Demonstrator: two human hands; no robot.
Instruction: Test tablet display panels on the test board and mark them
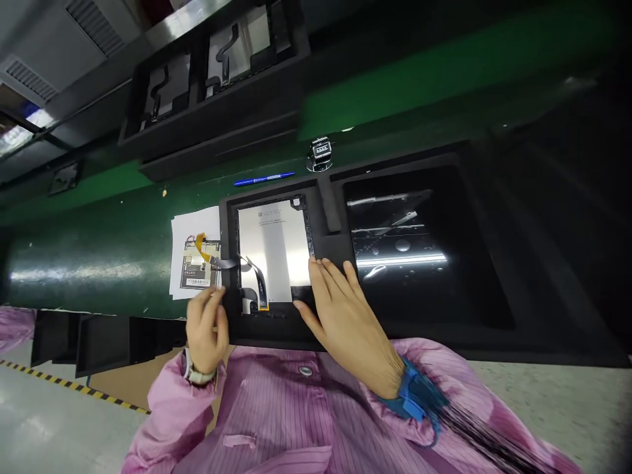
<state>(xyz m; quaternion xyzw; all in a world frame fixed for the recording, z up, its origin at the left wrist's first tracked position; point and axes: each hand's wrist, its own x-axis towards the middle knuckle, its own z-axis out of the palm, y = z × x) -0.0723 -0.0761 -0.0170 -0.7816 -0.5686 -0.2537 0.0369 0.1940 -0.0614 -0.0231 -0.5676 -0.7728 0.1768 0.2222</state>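
Observation:
A display panel [276,247] with a silvery back and a dark flex cable [261,283] lies in a compartment of a black foam tray [328,245]. My right hand [345,319] lies flat, fingers stretched, over the panel's lower right edge and the tray. Just left of the tray, a small circuit board [200,264] rests on white paper [178,230]; an orange and grey ribbon cable [201,247] runs from it to the panel. My left hand [206,326] is by the tray's lower left edge, fingers bent and thumb apart, with nothing visible in it.
A glossy black panel [419,270] lies in the right compartment. Behind the tray are a blue pen [264,178] and a metal counter [322,153] on the green mat [93,250]. Another black tray [222,112] with similar panels stands farther back. A pink sleeve shows at far left.

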